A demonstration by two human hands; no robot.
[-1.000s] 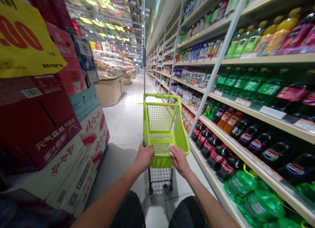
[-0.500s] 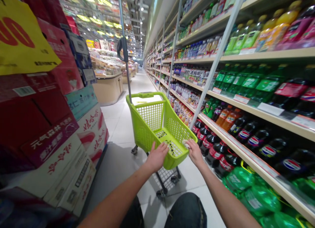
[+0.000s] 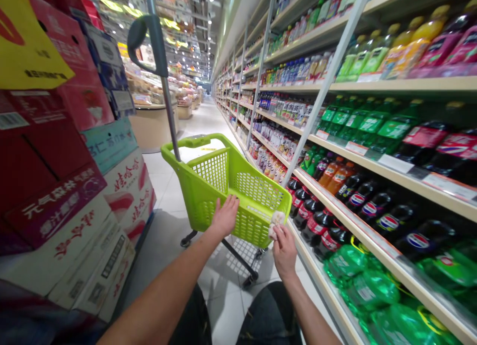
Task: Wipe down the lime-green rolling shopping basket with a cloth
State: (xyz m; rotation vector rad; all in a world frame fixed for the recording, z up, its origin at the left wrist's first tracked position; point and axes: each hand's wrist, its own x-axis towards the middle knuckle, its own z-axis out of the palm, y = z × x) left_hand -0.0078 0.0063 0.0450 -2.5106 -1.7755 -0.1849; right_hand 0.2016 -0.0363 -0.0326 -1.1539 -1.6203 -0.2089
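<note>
Cart [image 3: 249, 212] further askew (white tiled aisle [image 3: 203, 120])

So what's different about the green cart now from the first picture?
The green cart has turned: its dark handle swung left and closer, while its other end swung right, towards the shelves. The left hand went from the near end to the long side. The right hand shifted right, its fingers still holding the white cloth. The bottles and stacked boxes stayed put.
</note>
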